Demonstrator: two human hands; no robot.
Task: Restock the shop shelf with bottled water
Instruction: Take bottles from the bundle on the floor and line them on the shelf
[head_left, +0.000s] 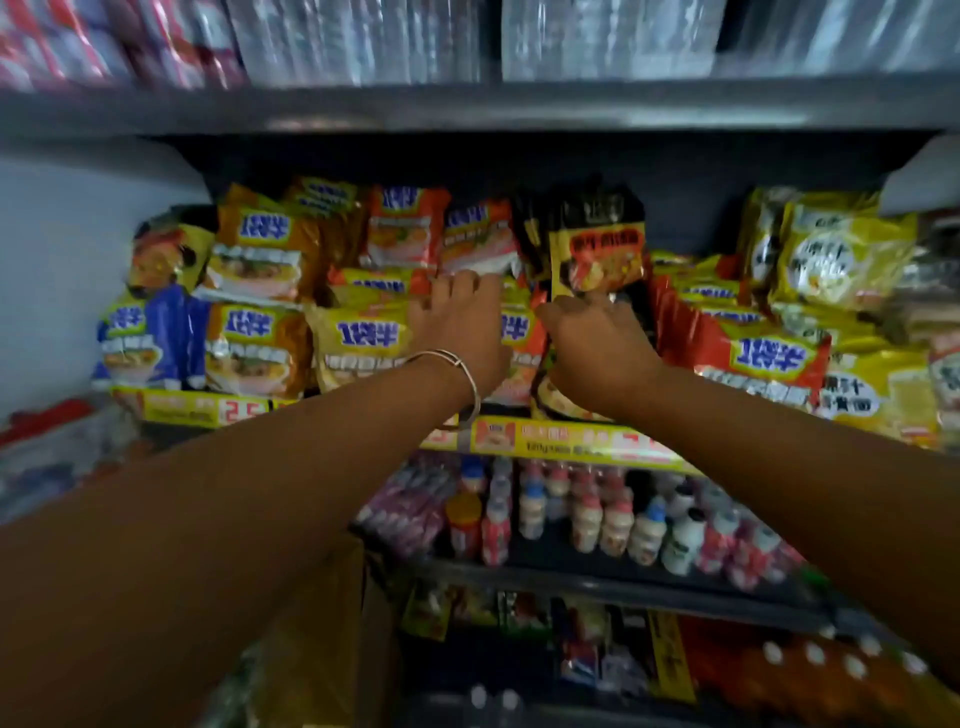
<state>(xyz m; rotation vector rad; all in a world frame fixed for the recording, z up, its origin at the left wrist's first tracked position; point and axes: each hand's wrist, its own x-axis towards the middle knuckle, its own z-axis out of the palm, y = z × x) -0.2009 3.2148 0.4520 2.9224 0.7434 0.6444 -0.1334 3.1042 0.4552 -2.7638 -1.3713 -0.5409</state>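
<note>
**Both hands at the noodle shelf; water packs on the shelf above**

1. Left hand (460, 325): reaches into the middle shelf, fingers extended and lying on an orange noodle packet (480, 241). Nothing is gripped. A thin metal bangle (460, 376) sits on the wrist.
2. Right hand (597, 343): just beside the left hand, fingers bent forward over the lower edge of a black-and-yellow noodle packet (597, 249). The fingertips are hidden behind the hand; whether they pinch the packet cannot be told.
3. Noodle shelf (571, 441): stacked with yellow, orange, blue and red packets; its front edge carries a yellow price strip.
4. Bottled water (608, 39): clear shrink-wrapped packs, blurred, stand on the top shelf (467, 106), above both hands and well apart from them.
5. Lower shelf (597, 582): holds small drink bottles (587, 514) with coloured caps.
</note>
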